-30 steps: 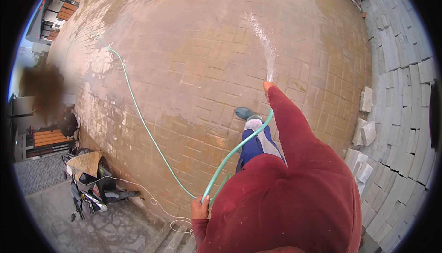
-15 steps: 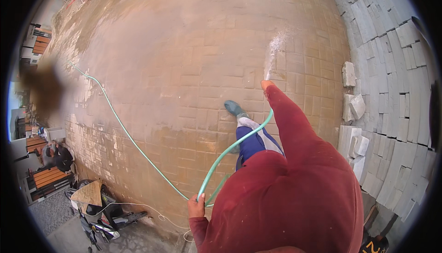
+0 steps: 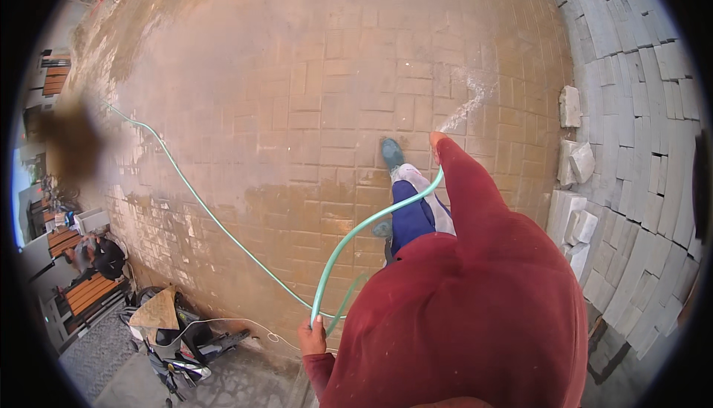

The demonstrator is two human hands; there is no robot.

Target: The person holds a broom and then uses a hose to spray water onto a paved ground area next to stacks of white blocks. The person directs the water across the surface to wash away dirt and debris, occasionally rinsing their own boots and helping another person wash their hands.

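Observation:
A green garden hose (image 3: 355, 231) runs between my two hands, curving past my legs. My left hand (image 3: 313, 336) is closed around it low in the view, with the thumb along the hose. Farther ahead, at the end of my outstretched arm, my right hand (image 3: 437, 143) grips the hose close to its end; most of its fingers are hidden. A jet of water (image 3: 468, 108) shoots from there toward the far right and breaks on the wet brick paving (image 3: 304, 96). The rest of the hose trails off across the paving to the far left.
Stacked grey blocks (image 3: 624, 133) line the right side, with loose white blocks (image 3: 581, 161) at their foot. A motorcycle (image 3: 186, 341) with a cardboard piece on it stands at lower left, a white cord (image 3: 252, 322) nearby. Beyond are orange slatted benches (image 3: 90, 292) and a person (image 3: 83, 253).
The water jet has swung from straight ahead toward the right. My view has shifted slightly, and my boot appears a little farther right and forward. Both hands keep holding the hose.

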